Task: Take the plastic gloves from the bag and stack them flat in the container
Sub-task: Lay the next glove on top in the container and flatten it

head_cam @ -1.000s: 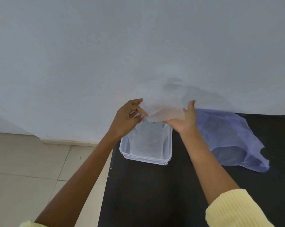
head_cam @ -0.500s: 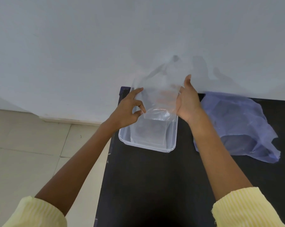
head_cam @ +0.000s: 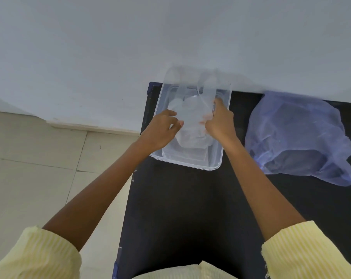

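A clear plastic container (head_cam: 216, 161) sits at the far left corner of the black table (head_cam: 190, 208). Over it hangs a thin clear plastic glove (head_cam: 192, 121), fingers pointing away from me, its lower part inside the container. My left hand (head_cam: 162, 130) pinches the glove's left edge. My right hand (head_cam: 220, 122) grips its right edge. The pale purple bag (head_cam: 297, 135) lies crumpled on the table to the right of the container, something dark showing through it.
A white wall (head_cam: 130, 47) rises right behind the table's far edge. Beige floor tiles (head_cam: 39, 168) lie beyond the table's left edge. My yellow striped sleeves (head_cam: 303, 250) fill the near corners.
Both hands have come down with the glove from above the container into it. The view has tilted down, showing more of the table.
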